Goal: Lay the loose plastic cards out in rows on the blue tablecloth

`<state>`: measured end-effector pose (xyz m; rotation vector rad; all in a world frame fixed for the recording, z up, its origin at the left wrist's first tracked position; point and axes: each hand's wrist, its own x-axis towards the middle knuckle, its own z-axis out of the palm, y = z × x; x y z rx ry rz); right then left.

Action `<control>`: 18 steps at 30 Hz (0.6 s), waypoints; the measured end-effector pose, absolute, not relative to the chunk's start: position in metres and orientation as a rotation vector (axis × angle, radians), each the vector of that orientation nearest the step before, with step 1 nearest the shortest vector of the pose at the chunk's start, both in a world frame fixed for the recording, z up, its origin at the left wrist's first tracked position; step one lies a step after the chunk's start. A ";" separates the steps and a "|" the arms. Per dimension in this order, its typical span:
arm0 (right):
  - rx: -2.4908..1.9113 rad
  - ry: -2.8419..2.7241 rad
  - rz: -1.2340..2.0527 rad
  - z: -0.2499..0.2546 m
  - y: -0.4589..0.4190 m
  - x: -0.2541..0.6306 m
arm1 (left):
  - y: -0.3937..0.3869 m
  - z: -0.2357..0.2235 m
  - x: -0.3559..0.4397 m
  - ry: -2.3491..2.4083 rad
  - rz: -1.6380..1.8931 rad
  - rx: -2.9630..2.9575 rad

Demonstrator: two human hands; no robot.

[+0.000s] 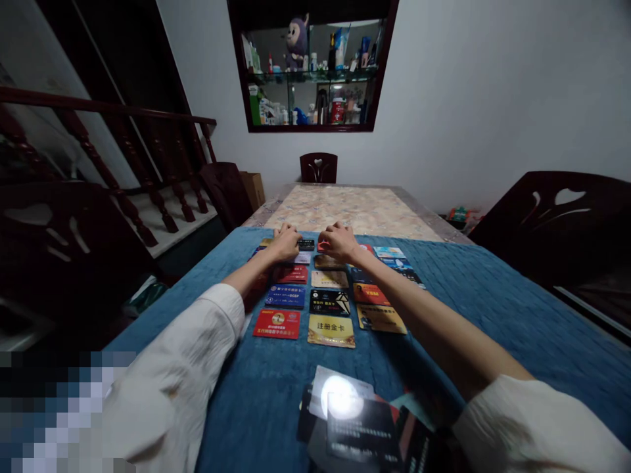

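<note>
Playing-card-sized plastic cards lie in rows on a blue cloth. At the far end of the rows, my left hand (286, 242) is closed at the left edge of a black card (306, 245). Beside it my right hand (340, 242) has its fingers bent down on a red card (323, 246), hiding part of it. Closer to me are a blue card (285, 296), a black VIP card (329, 303), a red card with a round picture (277, 324) and a gold card (331, 330). An orange card (371, 293) lies under my right forearm's side.
A loose pile of cards (362, 427) lies at the near edge, one reflecting bright light. The blue cloth (493, 295) covers the near part of the table; a patterned cover (345, 207) shows beyond. Dark chairs (557, 210) stand around, and a wall shelf (315, 75) is behind.
</note>
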<state>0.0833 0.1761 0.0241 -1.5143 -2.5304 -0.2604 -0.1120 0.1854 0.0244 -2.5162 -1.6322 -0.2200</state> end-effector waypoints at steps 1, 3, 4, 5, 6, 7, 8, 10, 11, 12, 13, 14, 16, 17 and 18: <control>-1.502 -2.519 -0.274 0.025 0.169 0.086 | 0.179 0.025 -0.110 -1.614 -0.233 -2.520; -1.480 -2.499 -0.297 0.026 0.152 0.090 | 0.166 0.026 -0.105 -1.579 -0.273 -2.529; -1.470 -2.491 -0.307 0.027 0.144 0.093 | 0.159 0.027 -0.103 -1.557 -0.303 -2.541; -1.461 -2.483 -0.315 0.027 0.135 0.096 | 0.151 0.027 -0.100 -1.533 -0.336 -2.557; -1.452 -2.478 -0.323 0.027 0.126 0.099 | 0.144 0.027 -0.098 -1.511 -0.365 -2.575; -1.444 -2.474 -0.329 0.028 0.117 0.103 | 0.136 0.027 -0.096 -1.489 -0.387 -2.595; -1.436 -2.471 -0.333 0.028 0.108 0.106 | 0.128 0.026 -0.093 -1.468 -0.397 -2.614; -1.424 -2.469 -0.338 0.027 0.089 0.114 | 0.111 0.025 -0.088 -1.423 -0.390 -2.641; -1.417 -2.468 -0.340 0.027 0.079 0.118 | 0.102 0.023 -0.085 -1.393 -0.388 -2.651; -1.409 -2.467 -0.341 0.026 0.070 0.123 | 0.093 0.022 -0.082 -1.362 -0.392 -2.661; -1.395 -2.462 -0.345 0.025 0.060 0.127 | 0.084 0.021 -0.079 -1.332 -0.401 -2.677; -1.375 -2.466 -0.345 0.024 0.050 0.132 | 0.074 0.019 -0.076 -1.307 -0.405 -2.699; -1.355 -2.478 -0.335 0.022 0.031 0.141 | 0.056 0.017 -0.070 -1.256 -0.404 -2.746; -1.332 -2.485 -0.327 0.020 0.022 0.145 | 0.046 0.015 -0.068 -1.229 -0.415 -2.769; -1.321 -2.484 -0.315 0.019 0.013 0.150 | 0.037 0.014 -0.066 -1.201 -0.405 -2.794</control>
